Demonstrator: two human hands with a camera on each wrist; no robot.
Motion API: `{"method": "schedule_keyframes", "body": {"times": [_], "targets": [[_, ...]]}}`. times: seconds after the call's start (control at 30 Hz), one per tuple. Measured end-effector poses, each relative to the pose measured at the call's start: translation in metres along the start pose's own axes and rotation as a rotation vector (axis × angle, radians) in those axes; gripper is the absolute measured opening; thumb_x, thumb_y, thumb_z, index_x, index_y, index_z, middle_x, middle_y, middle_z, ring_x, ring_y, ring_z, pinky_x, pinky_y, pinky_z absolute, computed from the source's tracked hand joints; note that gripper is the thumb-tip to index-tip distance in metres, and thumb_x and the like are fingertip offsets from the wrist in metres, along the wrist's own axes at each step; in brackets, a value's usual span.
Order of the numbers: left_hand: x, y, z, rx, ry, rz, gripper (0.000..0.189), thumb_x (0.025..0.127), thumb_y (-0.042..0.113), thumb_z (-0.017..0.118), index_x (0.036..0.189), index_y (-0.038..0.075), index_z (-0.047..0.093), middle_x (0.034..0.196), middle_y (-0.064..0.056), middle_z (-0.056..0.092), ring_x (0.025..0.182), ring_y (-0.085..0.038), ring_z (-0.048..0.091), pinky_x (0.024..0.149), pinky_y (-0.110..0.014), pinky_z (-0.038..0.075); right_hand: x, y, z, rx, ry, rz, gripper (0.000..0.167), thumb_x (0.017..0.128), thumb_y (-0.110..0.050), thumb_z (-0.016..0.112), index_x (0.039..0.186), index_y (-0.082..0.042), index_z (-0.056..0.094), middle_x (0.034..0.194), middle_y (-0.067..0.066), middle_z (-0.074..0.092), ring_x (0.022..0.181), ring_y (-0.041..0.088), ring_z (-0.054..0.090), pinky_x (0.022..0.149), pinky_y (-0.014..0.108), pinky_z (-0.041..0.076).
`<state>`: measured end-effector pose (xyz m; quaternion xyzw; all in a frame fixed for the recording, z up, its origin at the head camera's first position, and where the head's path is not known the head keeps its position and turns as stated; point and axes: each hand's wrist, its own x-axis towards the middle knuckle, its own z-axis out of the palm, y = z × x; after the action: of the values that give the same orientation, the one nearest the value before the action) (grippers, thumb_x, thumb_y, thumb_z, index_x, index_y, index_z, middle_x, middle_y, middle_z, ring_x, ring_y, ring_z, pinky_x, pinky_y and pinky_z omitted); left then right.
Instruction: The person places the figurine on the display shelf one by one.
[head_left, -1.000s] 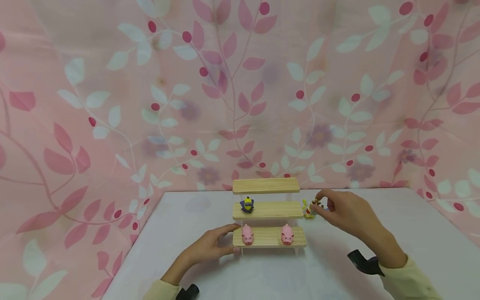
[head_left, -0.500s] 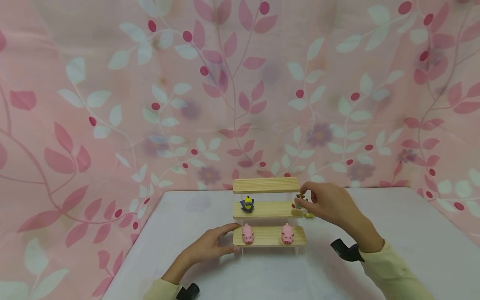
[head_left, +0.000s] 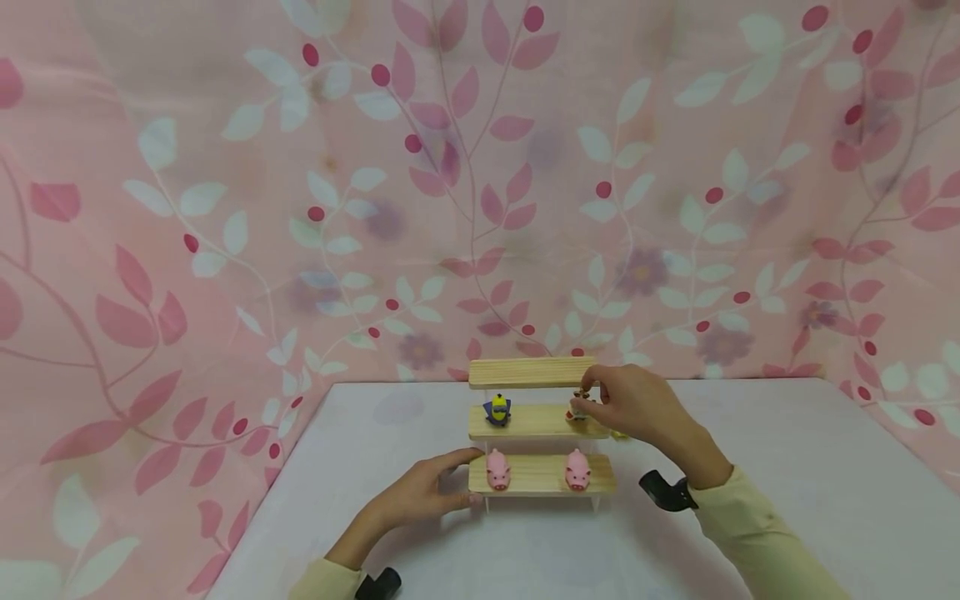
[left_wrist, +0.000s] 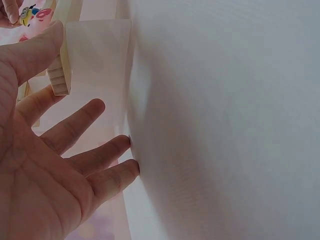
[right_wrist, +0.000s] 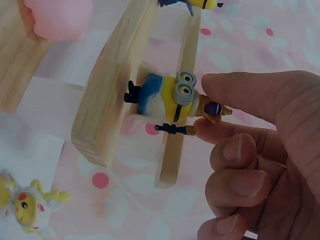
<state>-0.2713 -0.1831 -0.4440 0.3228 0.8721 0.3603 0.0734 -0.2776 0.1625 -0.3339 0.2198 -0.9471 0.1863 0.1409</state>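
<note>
While I pinch its gold hat between thumb and forefinger of my right hand [head_left: 637, 406], the goggled toy [right_wrist: 172, 97] is upright at the right part of the middle shelf [head_left: 536, 422]; whether its feet bear on the wood I cannot tell. My other right fingers curl in and hold nothing. I judge this placing nearly done, with only the letting go left. Along the same shelf, a caped toy [head_left: 497, 410] stands at the left. Below, two pink pigs [head_left: 577, 471] are already set on the bottom shelf [head_left: 537, 477], whose left end I grip between left thumb and forefinger, the rest of my left hand [head_left: 423, 493] spread. Off the shelves, near their right end, a yellow-and-white toy [right_wrist: 27, 210] remains. Half a second ago, the goggled toy was at the shelf's right tip; now it is farther in, while my left hand and the pigs have stayed put.
</note>
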Motion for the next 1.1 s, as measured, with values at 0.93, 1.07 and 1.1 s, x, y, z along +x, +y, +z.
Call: {"method": "schedule_keyframes", "body": {"times": [0.93,1.07,1.1], "targets": [[0.000,0.003,0.000,0.008,0.001,-0.001,0.066,0.091,0.045,0.070,0.146,0.019,0.048,0.146,0.005,0.049,0.135,-0.024,0.043,0.108,-0.053,0.036,-0.004,0.000,0.002,-0.005,-0.005,0.031,0.028,0.088,-0.041,0.074,0.104,-0.018,0.070,0.063,-0.008,0.050,0.050,0.010,0.043,0.044,0.027,0.034],[-0.001,0.003,-0.001,-0.002,0.000,-0.002,0.066,0.091,0.045,0.070,0.147,0.019,0.048,0.146,0.005,0.049,0.136,-0.024,0.043,0.109,-0.054,0.035,-0.008,0.000,-0.002,-0.005,0.002,0.038,0.033,0.087,-0.042,0.074,0.107,-0.017,0.069,0.062,-0.007,0.048,0.050,0.010,0.042,0.044,0.027,0.034],[-0.001,0.003,-0.001,-0.003,0.001,-0.003,0.066,0.091,0.045,0.070,0.147,0.019,0.048,0.146,0.005,0.049,0.136,-0.024,0.043,0.109,-0.054,0.035,-0.009,0.000,-0.003,-0.003,0.009,0.034,0.033,0.087,-0.042,0.074,0.108,-0.016,0.069,0.062,-0.008,0.048,0.049,0.010,0.042,0.044,0.027,0.034]]}}
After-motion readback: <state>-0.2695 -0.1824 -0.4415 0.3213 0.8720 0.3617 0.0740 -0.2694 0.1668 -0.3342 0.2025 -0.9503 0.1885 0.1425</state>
